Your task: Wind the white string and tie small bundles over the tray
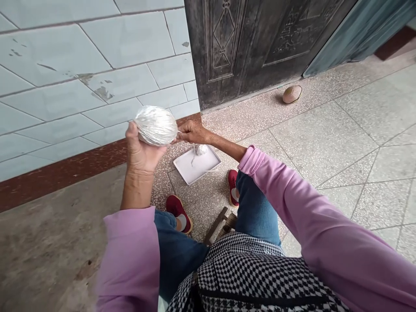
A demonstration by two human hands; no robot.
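My left hand (140,149) is raised in front of me and wrapped round a large ball of white thread (156,125). Just right of the ball, my right hand (192,132) pinches the thin strand that comes off it. Below the right hand, a smaller clump of white thread (201,150) lies on a white square tray (191,170) on the floor. The strand seems to run down from my fingers toward that clump. Both arms wear pink sleeves.
I sit low with blue-jeaned knees apart, red shoes (178,211) on the speckled floor. A pale tiled wall (81,73) stands at left, a dark patterned door (253,43) ahead. A small round object (291,94) lies by the door. A wooden piece (217,224) sits between my feet.
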